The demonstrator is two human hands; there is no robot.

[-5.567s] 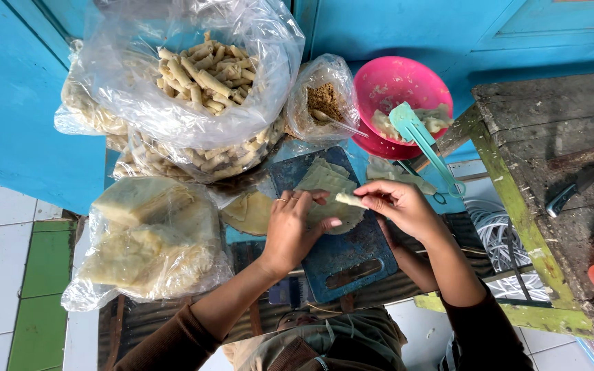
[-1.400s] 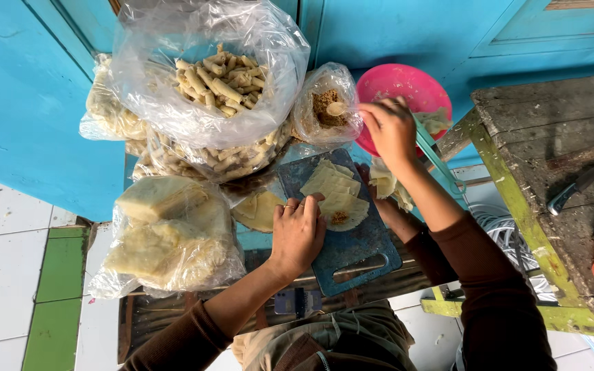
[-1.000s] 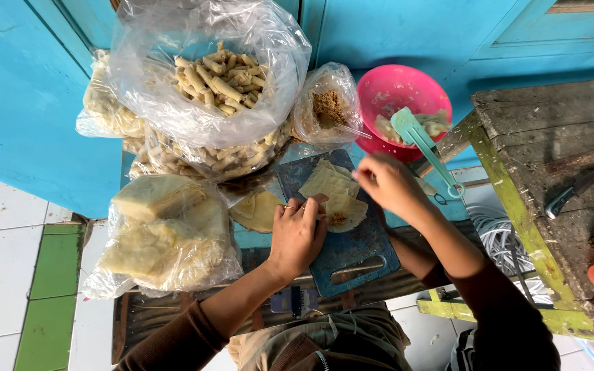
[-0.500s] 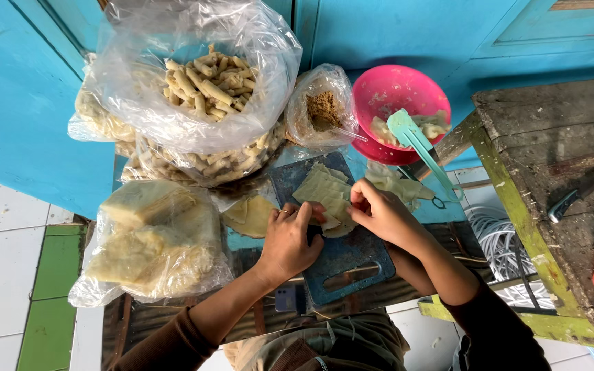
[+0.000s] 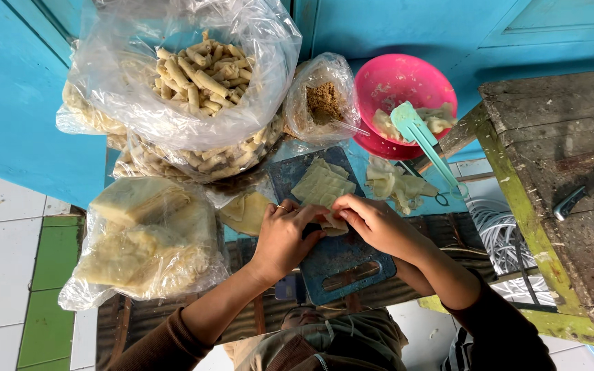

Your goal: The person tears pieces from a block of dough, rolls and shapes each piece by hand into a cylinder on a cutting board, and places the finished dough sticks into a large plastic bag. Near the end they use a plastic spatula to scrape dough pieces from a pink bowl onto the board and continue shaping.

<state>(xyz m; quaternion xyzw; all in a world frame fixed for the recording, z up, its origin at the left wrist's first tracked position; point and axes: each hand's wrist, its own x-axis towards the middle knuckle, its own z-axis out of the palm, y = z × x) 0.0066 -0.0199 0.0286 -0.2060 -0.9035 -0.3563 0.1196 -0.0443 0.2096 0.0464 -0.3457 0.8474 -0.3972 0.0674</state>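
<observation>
Both hands, left hand and right hand, grip closed pinching thin pale wrapper on blue cutting board.

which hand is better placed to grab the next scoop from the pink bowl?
Right, probably. The right hand lies on the same side as the pink bowl and its green spoon. The left hand would have to cross over, and it is pressing the wrapper on the blue board.
</observation>
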